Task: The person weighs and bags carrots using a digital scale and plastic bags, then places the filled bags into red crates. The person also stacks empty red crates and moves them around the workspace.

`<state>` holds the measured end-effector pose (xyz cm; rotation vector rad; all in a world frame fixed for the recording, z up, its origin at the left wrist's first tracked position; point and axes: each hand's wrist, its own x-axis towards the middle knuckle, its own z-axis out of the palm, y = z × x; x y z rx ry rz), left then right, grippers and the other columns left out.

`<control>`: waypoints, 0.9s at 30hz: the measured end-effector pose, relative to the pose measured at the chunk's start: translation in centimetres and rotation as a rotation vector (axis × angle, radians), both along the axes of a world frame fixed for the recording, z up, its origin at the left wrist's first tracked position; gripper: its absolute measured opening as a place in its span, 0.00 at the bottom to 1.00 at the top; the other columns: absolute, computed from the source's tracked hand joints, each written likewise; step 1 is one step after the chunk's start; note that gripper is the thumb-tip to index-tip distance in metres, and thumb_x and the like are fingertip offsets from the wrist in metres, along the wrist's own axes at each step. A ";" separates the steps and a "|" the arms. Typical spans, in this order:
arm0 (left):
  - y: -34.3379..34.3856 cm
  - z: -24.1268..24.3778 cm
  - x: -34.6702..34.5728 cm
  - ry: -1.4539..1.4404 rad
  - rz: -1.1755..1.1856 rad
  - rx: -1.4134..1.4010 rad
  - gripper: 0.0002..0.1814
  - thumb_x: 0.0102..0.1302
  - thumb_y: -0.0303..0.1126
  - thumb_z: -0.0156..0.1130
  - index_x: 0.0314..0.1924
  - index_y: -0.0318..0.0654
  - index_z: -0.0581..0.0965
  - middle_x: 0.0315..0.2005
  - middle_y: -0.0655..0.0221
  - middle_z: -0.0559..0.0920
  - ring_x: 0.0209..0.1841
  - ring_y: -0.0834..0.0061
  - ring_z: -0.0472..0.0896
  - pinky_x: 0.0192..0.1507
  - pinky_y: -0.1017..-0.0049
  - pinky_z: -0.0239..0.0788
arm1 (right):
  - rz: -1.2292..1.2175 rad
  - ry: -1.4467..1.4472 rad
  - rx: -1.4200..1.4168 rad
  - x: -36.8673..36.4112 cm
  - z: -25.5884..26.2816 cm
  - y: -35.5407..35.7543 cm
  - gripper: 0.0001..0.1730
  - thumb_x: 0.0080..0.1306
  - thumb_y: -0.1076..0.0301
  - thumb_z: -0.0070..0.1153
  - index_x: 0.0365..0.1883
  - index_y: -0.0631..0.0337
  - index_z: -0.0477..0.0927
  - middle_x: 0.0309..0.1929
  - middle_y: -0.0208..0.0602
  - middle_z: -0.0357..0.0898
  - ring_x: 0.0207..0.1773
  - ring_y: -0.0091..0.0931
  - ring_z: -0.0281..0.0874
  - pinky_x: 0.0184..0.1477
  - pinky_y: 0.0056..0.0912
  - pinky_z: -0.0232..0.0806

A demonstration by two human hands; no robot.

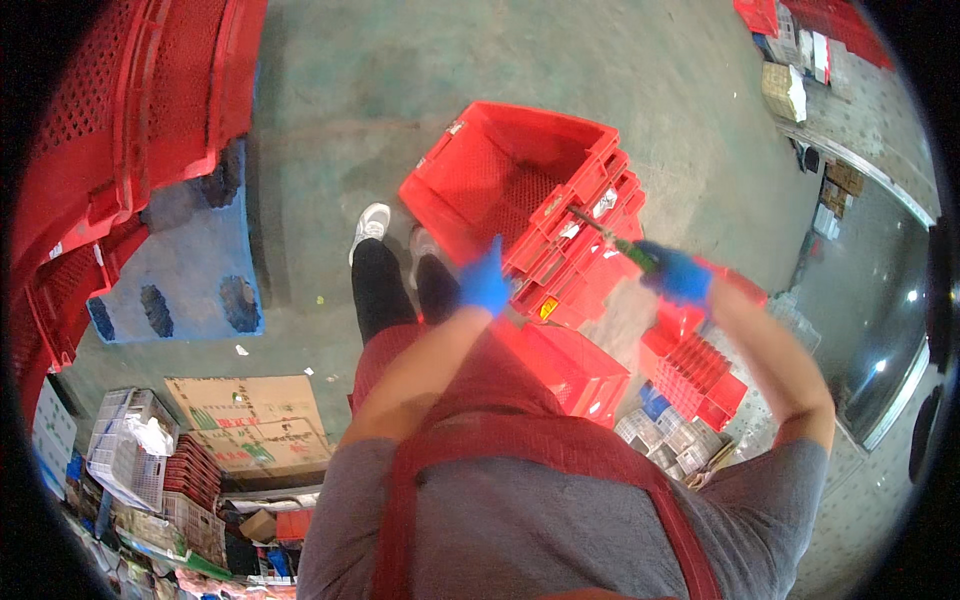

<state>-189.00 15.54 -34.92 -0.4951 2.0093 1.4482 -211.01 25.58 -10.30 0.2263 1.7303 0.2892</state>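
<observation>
In front of me stands a stack of nested red plastic crates, the top one open, with perforated mesh walls. My left hand, in a blue glove, grips the near rim of the top crate, its thumb pointing up; its fingers are partly hidden. In my gloved right hand is a long thin tool with a green handle. The tool's metal shaft reaches the crate's right side, its tip at the outer wall just below the rim. White label scraps and a yellow sticker cling to that side.
More red crates stand close by my right leg, with smaller red crates beyond. Tall red crates rise at the left above a blue floor panel. Flattened cardboard and white baskets lie behind, lower left.
</observation>
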 end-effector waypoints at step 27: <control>-24.6 0.6 -12.7 0.259 0.357 -0.197 0.30 0.44 0.15 0.52 0.54 0.31 0.72 0.43 0.58 0.79 0.41 0.67 0.79 0.39 0.74 0.71 | -0.434 0.715 -0.806 13.4 -14.5 21.4 0.34 0.62 0.71 0.55 0.67 0.51 0.60 0.62 0.39 0.67 0.62 0.27 0.68 0.59 0.28 0.61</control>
